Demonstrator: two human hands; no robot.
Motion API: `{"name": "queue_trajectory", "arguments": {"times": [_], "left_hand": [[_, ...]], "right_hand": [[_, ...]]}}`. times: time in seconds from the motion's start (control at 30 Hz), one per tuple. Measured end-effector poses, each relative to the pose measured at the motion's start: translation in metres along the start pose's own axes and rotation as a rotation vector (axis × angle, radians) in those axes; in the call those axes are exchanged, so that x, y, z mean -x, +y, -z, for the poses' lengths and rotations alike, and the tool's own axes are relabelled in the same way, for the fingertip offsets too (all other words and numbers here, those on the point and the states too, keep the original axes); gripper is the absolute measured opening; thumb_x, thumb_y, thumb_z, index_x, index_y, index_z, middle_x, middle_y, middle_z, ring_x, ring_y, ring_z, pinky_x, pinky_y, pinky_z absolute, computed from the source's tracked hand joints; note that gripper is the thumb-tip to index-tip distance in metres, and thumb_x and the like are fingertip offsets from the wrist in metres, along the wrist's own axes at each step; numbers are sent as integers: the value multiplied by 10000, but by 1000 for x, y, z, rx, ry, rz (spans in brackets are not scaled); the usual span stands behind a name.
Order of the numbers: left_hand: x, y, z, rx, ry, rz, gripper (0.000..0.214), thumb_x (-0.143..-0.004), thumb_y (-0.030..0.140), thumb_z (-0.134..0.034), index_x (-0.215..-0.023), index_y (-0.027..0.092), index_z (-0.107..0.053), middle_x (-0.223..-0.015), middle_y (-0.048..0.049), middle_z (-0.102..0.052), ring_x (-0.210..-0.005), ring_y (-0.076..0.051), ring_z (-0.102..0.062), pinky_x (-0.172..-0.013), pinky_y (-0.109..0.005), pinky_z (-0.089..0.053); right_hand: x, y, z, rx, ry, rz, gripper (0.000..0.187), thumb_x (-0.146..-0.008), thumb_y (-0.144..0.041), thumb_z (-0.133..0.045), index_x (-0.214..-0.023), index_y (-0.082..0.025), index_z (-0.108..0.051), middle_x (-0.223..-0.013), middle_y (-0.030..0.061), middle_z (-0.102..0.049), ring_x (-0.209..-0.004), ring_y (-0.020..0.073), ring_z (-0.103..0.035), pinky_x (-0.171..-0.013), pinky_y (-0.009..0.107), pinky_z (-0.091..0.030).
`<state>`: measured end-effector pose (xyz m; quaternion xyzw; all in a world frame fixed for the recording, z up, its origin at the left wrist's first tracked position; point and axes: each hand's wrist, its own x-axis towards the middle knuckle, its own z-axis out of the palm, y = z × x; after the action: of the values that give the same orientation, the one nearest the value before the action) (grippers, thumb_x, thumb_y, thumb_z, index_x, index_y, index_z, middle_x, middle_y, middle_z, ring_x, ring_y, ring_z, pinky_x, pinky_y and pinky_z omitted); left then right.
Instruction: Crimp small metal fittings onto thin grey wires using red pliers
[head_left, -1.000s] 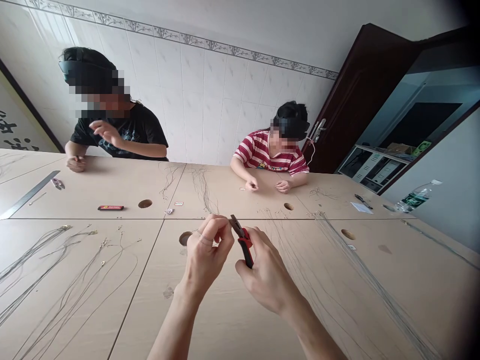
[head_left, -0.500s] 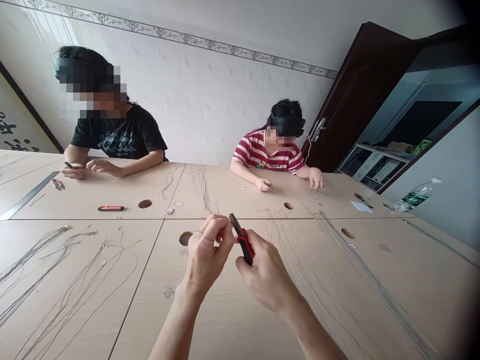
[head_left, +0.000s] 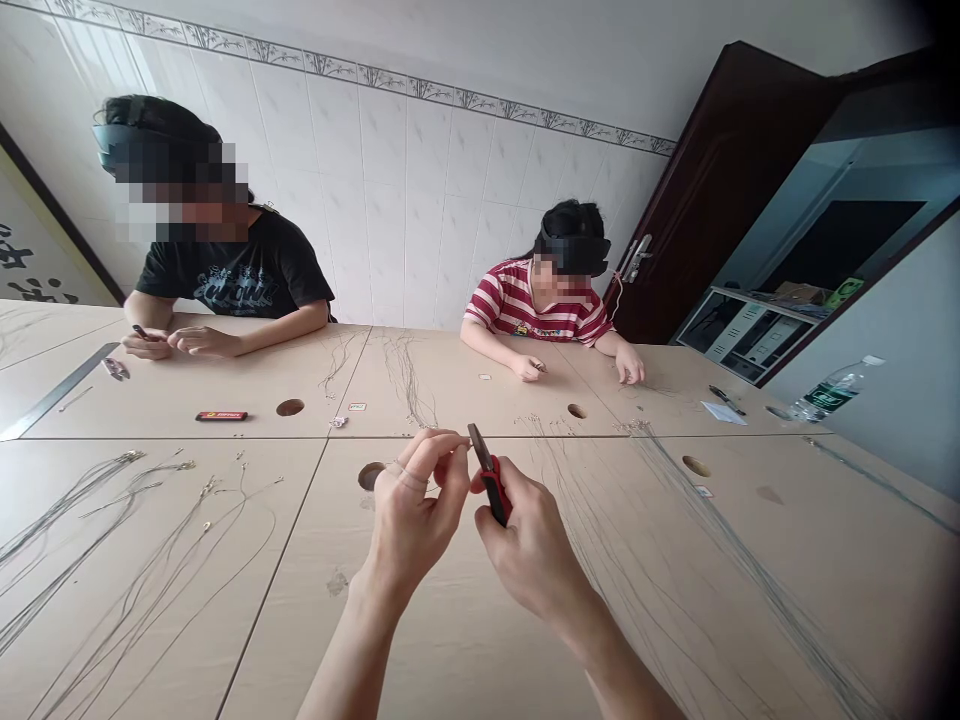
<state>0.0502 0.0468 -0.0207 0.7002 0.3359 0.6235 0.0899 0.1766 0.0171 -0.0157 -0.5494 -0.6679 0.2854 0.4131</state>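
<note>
My right hand (head_left: pixel 529 540) is closed round a pair of red-handled pliers (head_left: pixel 489 480), whose dark jaws point up and to the left. My left hand (head_left: pixel 416 505) pinches a thin wire (head_left: pixel 448 440) between thumb and fingertips, right at the plier jaws. Both hands hover over the middle of the pale wooden table (head_left: pixel 465 620). Whether the jaws grip the wire I cannot tell.
Loose wires (head_left: pixel 135 520) lie at the left, and long strands (head_left: pixel 735 560) run down the right. Two people sit opposite: one in a black shirt (head_left: pixel 232 275), one in a striped shirt (head_left: pixel 536 305). A steel ruler (head_left: pixel 56 390), a red flat object (head_left: pixel 221 415) and a water bottle (head_left: pixel 829 395) lie about.
The pliers have tilted more upright and my hands have drawn a little closer. The black-shirted person lowered a raised hand to the table; the striped-shirted person reached a hand out to the right.
</note>
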Motion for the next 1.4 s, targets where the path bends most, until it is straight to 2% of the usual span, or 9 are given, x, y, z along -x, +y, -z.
{"name": "queue_trajectory", "arguments": {"times": [0.27,0.4,0.6,0.8,0.93,1.03,1.17,1.3,1.4], "left_hand": [[1,7,3,-16,-47,64,126,-882,83,-541,-921,174,-617,-760,4,-611,-549,-62,-459,-371,-139,-310],[3,8,4,-54,-93,139,107,-893,120,-537,-932,180,-617,-628,48,-561,-483,-59,-428,-429,-158,-362],[3,10,7,-76,-173,241,110,-897,176,-510,-865,182,-615,-560,59,-556,-445,-69,-351,-423,-195,-314],[-1,14,8,-92,-252,356,191,-903,236,-476,-751,182,-580,-474,75,-406,-441,-81,-276,-421,-209,-259],[-1,14,6,-44,-293,446,297,-880,274,-491,-604,204,-406,-470,84,-286,-449,-80,-207,-412,-219,-201],[1,13,4,19,-315,537,328,-891,297,-474,-597,208,-361,-488,76,-317,-457,-81,-220,-421,-221,-203],[4,13,3,84,-362,634,329,-927,356,-447,-637,202,-439,-519,69,-355,-468,-90,-242,-436,-230,-223],[5,14,3,106,-401,638,352,-963,410,-395,-705,193,-497,-577,44,-421,-516,-108,-298,-478,-240,-270],[7,13,2,92,-403,603,357,-961,412,-390,-673,207,-440,-549,57,-360,-500,-109,-262,-466,-244,-247]], "right_hand": [[0,0,3,-21,5,-16,131,-722,-129,-453,-817,-217,-471,-733,-12,-573,-541,112,-440,-451,230,-293],[0,2,1,-34,1,-16,129,-724,-125,-453,-815,-214,-474,-767,-8,-593,-543,106,-434,-456,230,-298],[2,2,1,-42,-15,-31,137,-724,-113,-448,-811,-216,-473,-722,-32,-552,-516,95,-396,-460,228,-295],[1,4,1,-15,-5,0,127,-724,-110,-447,-789,-220,-448,-711,-29,-531,-551,110,-436,-484,233,-301],[0,5,1,8,-11,30,132,-732,-105,-439,-792,-221,-453,-685,-28,-525,-585,130,-482,-495,237,-301],[0,6,0,27,-8,33,133,-732,-102,-440,-788,-222,-454,-682,-28,-531,-590,135,-498,-501,238,-310],[2,10,0,49,2,25,137,-733,-101,-446,-796,-222,-461,-694,-24,-556,-598,140,-516,-516,240,-335],[3,14,-1,64,7,29,146,-737,-94,-445,-807,-219,-470,-725,-14,-591,-611,143,-528,-537,243,-361],[4,15,-1,63,1,33,149,-736,-89,-443,-805,-218,-472,-725,-11,-598,-609,145,-526,-541,245,-363]]}}
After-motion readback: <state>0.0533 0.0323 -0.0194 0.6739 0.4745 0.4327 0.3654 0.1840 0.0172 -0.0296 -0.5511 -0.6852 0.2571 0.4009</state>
